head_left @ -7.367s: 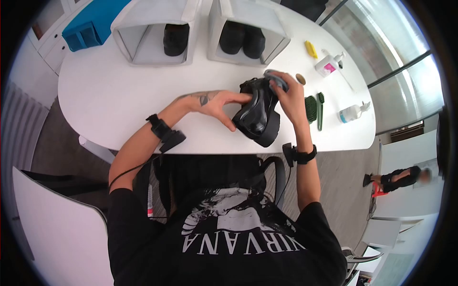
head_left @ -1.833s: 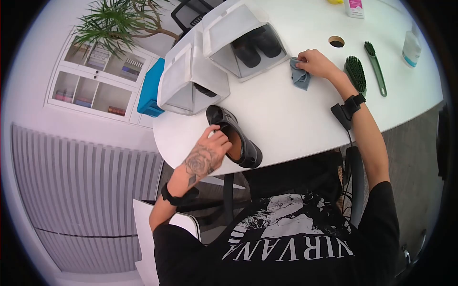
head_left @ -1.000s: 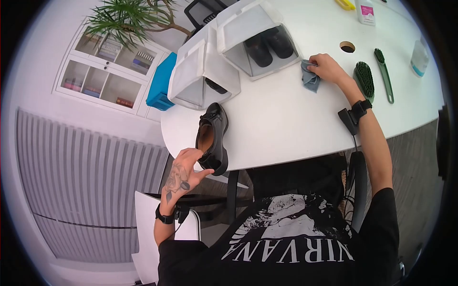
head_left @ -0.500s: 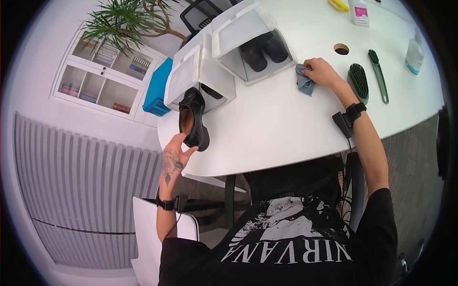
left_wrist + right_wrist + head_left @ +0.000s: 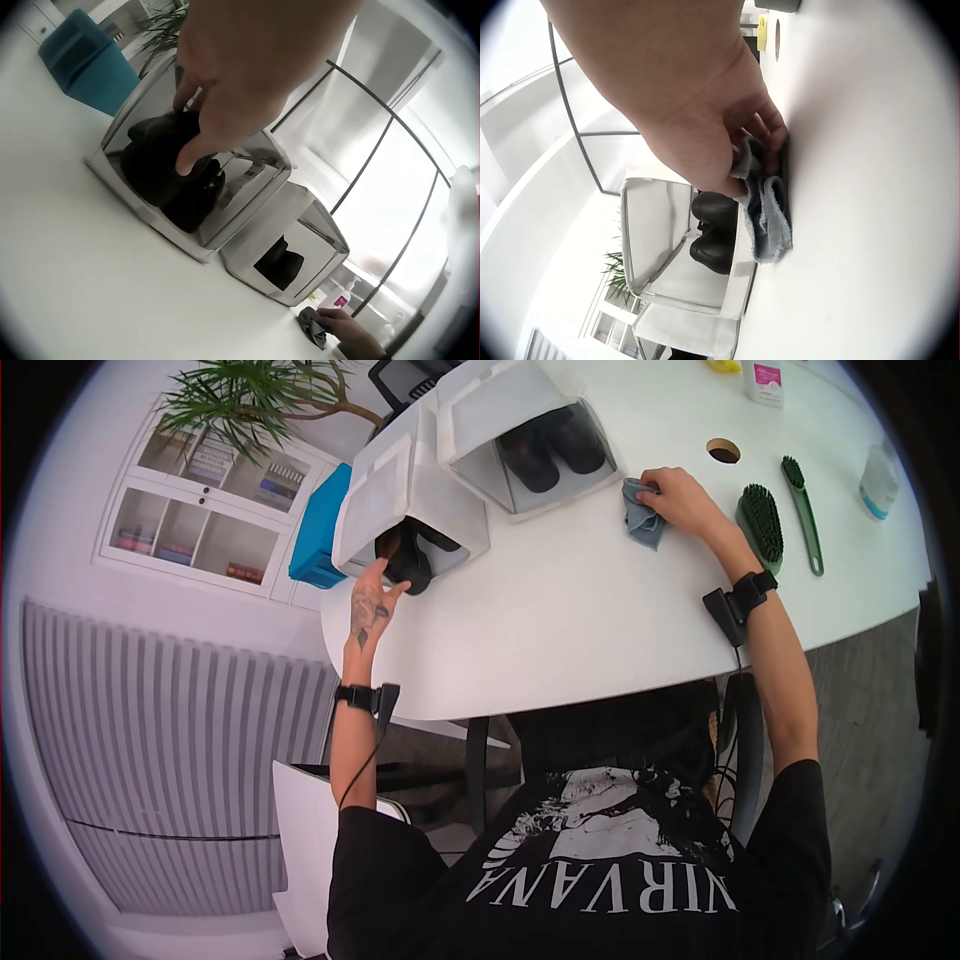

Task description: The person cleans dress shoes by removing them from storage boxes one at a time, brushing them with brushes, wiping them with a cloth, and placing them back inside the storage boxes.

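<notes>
My left hand [image 5: 372, 603] grips a black shoe [image 5: 408, 566] by its heel end, with the thumb on the outside and fingers at the opening. That shoe is partly inside the left white shoe box [image 5: 147, 215], beside another black shoe [image 5: 196, 204] standing in there. My right hand [image 5: 685, 503] pinches a crumpled grey-blue cloth [image 5: 642, 520] on the white table. In the right wrist view the cloth [image 5: 766, 217] hangs in folds from the fingertips, against the tabletop.
A second white shoe box [image 5: 520, 500] holds a pair of black shoes [image 5: 553, 448]. A blue bin [image 5: 318, 530] stands left of the boxes. To the right lie a green scrubbing brush [image 5: 762, 525] and a long-handled brush [image 5: 805, 520], near bottles [image 5: 880, 482] and a round table hole [image 5: 723, 451].
My left hand has carried the shoe from the table's left edge forward into the left box. Earlier both hands worked on a shoe; the right hand now stays at the cloth.
</notes>
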### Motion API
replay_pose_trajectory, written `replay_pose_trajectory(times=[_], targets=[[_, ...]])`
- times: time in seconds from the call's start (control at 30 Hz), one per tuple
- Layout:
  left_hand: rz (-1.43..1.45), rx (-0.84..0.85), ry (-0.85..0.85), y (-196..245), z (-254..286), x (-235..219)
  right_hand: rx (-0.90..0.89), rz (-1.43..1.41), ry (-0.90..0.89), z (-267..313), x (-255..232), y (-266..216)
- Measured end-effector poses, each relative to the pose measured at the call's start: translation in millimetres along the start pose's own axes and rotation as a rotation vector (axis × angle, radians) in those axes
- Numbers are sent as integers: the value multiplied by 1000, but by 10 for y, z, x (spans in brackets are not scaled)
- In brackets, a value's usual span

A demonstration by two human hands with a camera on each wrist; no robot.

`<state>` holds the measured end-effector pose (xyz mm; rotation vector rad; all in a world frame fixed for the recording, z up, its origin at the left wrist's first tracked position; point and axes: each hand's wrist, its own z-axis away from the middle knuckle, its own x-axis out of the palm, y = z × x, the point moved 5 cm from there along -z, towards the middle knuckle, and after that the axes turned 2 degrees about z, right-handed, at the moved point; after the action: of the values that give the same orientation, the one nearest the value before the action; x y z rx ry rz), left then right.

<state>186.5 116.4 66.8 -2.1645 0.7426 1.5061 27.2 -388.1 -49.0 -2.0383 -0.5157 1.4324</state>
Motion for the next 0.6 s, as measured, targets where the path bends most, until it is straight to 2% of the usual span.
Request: replay_pose_trajectory(times=[0.07,0.1,0.33,0.4,0.53,0.6], targets=[[29,49,26,-77,-159,104,-6,3,-1,2,3,0],[63,12,28,-142,-222,160,-2,2,-1,4,5,2],[28,26,74,-258,-516,481,-10,10,-9,5,-9,-27],[109,-47,69,-373,-566,591,-10,15,0,9,-12,-25],[133,-24,40,-261,-513,532,-9,20,-3,-1,17,5],[168,55,22,-199,-480,503,-2,20,9,-10,48,43]])
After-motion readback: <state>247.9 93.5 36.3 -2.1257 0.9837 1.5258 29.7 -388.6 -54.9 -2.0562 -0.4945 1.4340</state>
